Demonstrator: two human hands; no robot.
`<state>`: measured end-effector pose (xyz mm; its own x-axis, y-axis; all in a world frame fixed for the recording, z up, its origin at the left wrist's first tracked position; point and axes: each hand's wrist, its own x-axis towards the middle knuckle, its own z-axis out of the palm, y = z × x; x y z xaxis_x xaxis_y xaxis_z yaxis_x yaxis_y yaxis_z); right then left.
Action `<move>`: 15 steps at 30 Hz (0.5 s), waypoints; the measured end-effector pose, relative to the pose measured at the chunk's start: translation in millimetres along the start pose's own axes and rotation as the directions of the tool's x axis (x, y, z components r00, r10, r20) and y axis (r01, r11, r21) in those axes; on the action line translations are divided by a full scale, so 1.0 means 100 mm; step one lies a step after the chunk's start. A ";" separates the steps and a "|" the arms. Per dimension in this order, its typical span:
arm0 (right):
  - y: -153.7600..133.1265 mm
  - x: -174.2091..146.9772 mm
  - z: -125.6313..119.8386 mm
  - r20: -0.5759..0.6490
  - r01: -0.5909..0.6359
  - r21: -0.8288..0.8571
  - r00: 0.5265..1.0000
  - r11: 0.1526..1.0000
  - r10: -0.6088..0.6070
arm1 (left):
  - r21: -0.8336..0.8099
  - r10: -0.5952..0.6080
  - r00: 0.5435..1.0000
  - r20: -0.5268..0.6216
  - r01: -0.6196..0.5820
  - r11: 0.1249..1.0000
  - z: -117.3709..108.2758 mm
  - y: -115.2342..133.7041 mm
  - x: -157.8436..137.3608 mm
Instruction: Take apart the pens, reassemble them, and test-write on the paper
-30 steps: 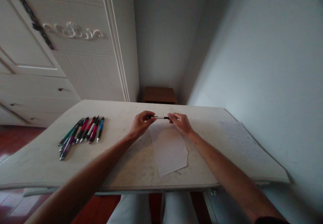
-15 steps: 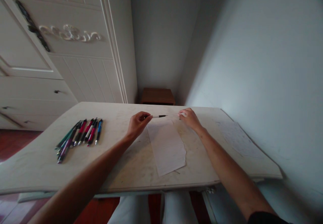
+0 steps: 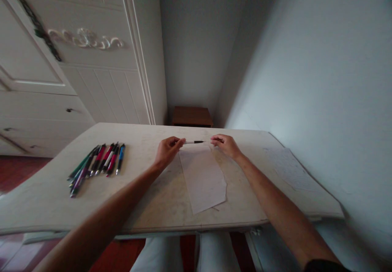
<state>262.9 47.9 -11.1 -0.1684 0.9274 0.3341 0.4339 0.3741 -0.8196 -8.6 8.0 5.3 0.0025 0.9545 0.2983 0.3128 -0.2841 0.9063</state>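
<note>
My left hand (image 3: 168, 150) pinches the white-and-black pen (image 3: 194, 142) near the far end of the paper sheet (image 3: 203, 178); my right hand (image 3: 226, 144) is narrowed beside the tip, its contents indeterminable. I expect a light, rigid, smooth barrel: grip mid-length, clear of the delicate tip.

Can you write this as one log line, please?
left grip: holding pen; right grip: near pen, contents unclear; paper: on table

A smudged white table (image 3: 153, 206) stretches across the lower frame: pens (image 3: 98, 159) bunch left, torn-edged sheet (image 3: 202, 182) lies centre, marked paper (image 3: 289, 168) right!
</note>
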 end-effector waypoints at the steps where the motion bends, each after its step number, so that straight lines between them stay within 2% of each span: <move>1: -0.02 0.00 0.04 -0.001 -0.002 0.071 1.000 0.997 0.003 | -0.001 -0.005 1.000 0.003 0.005 1.000 0.00 0.01 0.00; 7: -0.13 -0.04 0.19 -0.029 0.015 0.291 1.000 0.957 -0.007 | -0.035 -0.014 1.000 0.010 0.014 0.999 0.00 0.05 0.00; 15: -0.05 0.00 0.14 -0.069 -0.017 0.369 0.997 0.929 0.045 | -0.041 -0.009 1.000 -0.011 0.008 0.999 -0.02 0.04 0.01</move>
<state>248.5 46.0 -12.9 -0.0875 0.9407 0.3277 0.0791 0.3344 -0.9391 -8.6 7.6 10.1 -0.0111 0.9558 0.2940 0.2739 -0.2798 0.9201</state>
